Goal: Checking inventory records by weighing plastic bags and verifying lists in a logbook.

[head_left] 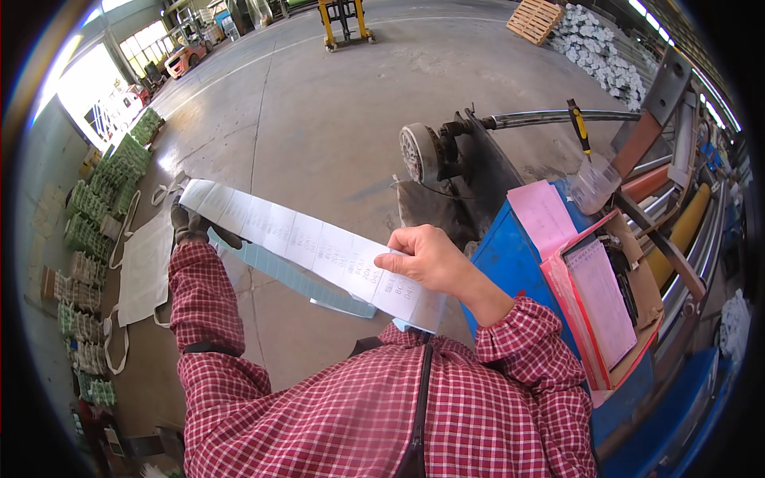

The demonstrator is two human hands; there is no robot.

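A long strip of white printed labels [296, 236] stretches across in front of me, slanting down from far left to near right. Its pale blue backing [291, 279] loops below it. My left hand [195, 226], in a dark glove, is closed around the strip's far left end. Bare and nearer my chest, my right hand [428, 256] pinches the strip between thumb and fingers close to its right end. That end hangs just in front of my red checked jacket [343, 406].
At right, a blue surface [510, 255] holds pink papers [542, 215], a red folder [570, 311] and a clear container [594, 183] with a screwdriver [578, 127]. Beyond stands a machine with a round part [420, 153]. Green bundles [103, 187] line the left wall.
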